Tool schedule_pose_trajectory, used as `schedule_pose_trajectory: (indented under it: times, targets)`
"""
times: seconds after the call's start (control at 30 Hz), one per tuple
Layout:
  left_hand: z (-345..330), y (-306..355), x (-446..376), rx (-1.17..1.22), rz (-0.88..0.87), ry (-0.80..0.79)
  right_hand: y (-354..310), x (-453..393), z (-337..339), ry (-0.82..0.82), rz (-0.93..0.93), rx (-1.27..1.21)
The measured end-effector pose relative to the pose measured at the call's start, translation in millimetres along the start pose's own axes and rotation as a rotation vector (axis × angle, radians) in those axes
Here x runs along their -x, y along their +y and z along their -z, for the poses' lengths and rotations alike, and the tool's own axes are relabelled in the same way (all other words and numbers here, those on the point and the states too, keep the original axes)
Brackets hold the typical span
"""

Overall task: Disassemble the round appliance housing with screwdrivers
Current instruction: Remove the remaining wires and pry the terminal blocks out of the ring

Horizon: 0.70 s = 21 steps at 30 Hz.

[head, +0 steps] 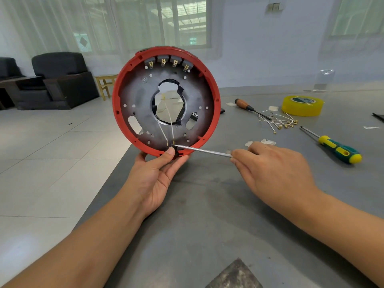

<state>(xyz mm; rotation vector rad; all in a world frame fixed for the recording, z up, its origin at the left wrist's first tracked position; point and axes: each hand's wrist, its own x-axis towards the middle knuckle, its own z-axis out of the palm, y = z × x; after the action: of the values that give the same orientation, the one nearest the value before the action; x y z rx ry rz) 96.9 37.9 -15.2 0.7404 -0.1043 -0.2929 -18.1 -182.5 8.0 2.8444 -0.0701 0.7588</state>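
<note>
Grey and scuffed, the workbench (207, 225) stands in a pale tiled room with two dark armchairs (60, 80) and curtained windows behind. Held upright at the bench's near-left edge, the round red housing (166, 100) rests in the left hand (153, 179), thumb pressed on its lower rim. The right hand (276, 173) pinches a thin screwdriver shaft (203, 151), its tip at two white wires' terminals. Two spare screwdrivers lie right: a wooden-handled one (247, 106) and a green-yellow one (336, 149). Loose wires (280, 121) lie beside one yellow tape roll (302, 105).
</note>
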Motion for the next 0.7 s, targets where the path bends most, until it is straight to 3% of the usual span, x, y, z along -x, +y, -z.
schedule_pose_trajectory:
  times: [0.4, 0.7]
  targets:
    - [2, -4, -1, -0.099, -0.109, 0.048, -15, 8, 14, -0.137, 0.014, -0.022]
    - [4, -8, -3, -0.174, -0.142, 0.067, -19, 10, 22, -0.362, 0.101, -0.472]
